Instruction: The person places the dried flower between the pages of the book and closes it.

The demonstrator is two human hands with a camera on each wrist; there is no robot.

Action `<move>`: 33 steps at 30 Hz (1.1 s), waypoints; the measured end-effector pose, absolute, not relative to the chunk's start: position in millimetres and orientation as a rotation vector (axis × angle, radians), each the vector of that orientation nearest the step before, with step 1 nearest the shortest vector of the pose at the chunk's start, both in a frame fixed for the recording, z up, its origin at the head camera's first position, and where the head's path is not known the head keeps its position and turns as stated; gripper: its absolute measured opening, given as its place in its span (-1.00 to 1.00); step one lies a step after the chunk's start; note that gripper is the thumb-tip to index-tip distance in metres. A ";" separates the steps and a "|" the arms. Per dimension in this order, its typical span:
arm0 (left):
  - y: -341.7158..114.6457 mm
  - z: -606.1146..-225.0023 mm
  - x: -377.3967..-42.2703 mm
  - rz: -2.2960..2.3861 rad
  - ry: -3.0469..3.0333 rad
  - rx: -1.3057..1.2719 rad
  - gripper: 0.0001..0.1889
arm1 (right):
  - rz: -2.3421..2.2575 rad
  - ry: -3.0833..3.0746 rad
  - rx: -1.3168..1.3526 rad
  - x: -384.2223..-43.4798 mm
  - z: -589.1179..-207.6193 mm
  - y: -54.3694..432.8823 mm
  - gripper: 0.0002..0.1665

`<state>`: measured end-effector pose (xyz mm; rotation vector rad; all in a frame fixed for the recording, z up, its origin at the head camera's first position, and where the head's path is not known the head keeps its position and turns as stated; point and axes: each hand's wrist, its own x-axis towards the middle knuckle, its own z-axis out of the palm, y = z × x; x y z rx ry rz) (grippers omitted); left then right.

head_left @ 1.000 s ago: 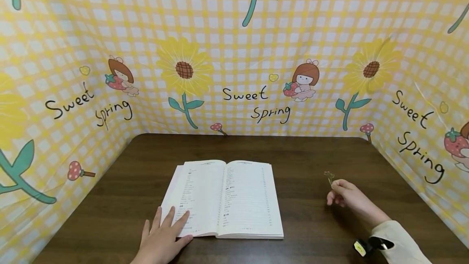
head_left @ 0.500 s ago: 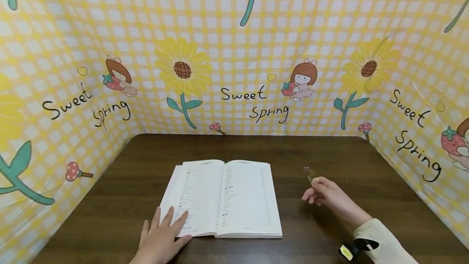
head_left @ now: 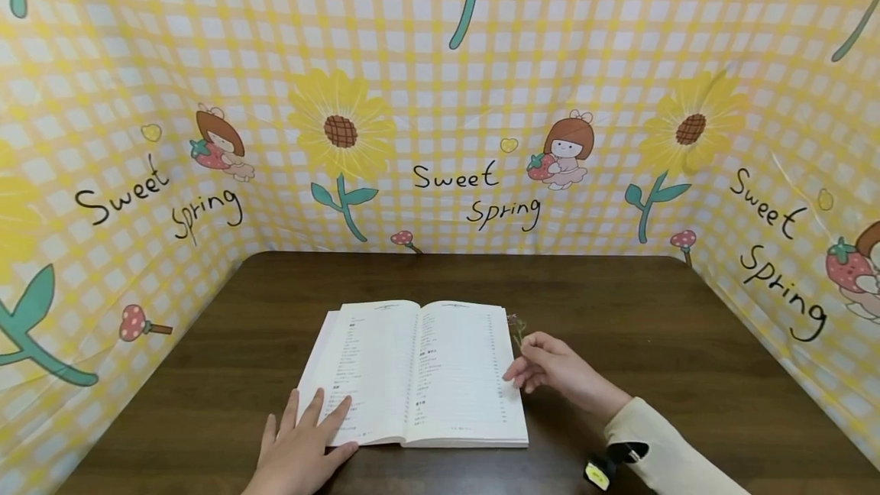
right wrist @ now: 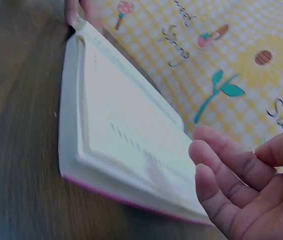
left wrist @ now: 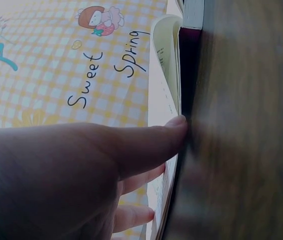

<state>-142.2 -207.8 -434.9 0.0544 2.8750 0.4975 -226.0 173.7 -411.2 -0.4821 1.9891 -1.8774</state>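
Note:
An open book (head_left: 454, 373) with printed pages lies on the dark wooden table (head_left: 577, 289). My left hand (head_left: 302, 438) rests on the lower left corner of its left page, fingers spread and straight. In the left wrist view the thumb (left wrist: 151, 142) lies at the book's lower edge. Over the right edge of the right page, my right hand (head_left: 560, 373) pinches a small sprig (head_left: 519, 330) with a thin green stem and tiny purplish blossoms between thumb and index finger. The other fingers (right wrist: 221, 170) are loosely bent; the sprig is mostly hidden in the right wrist view.
A yellow checked cloth (head_left: 440, 98) with flowers and "Sweet Spring" lettering hangs behind the table and along both sides. Strapped at the right sleeve (head_left: 663, 441) is a small black device (head_left: 598, 472) with a yellow face.
My right hand has moved left with the sprig, from the bare table at the right to the book's right edge. The left hand has stayed on the page.

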 end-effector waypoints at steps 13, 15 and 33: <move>-209.9 -437.7 -142.9 0.506 2.879 0.059 -0.20 | -1.839 1.887 -0.523 -238.5 -418.6 119.2 -0.85; -209.5 -437.7 -142.8 0.506 2.883 0.058 -0.20 | -1.835 1.859 -0.511 -241.3 -421.3 113.9 -0.85; -209.2 -438.7 -143.7 0.461 2.903 0.072 -0.19 | -1.713 1.770 -0.303 -258.5 -431.1 100.6 -0.81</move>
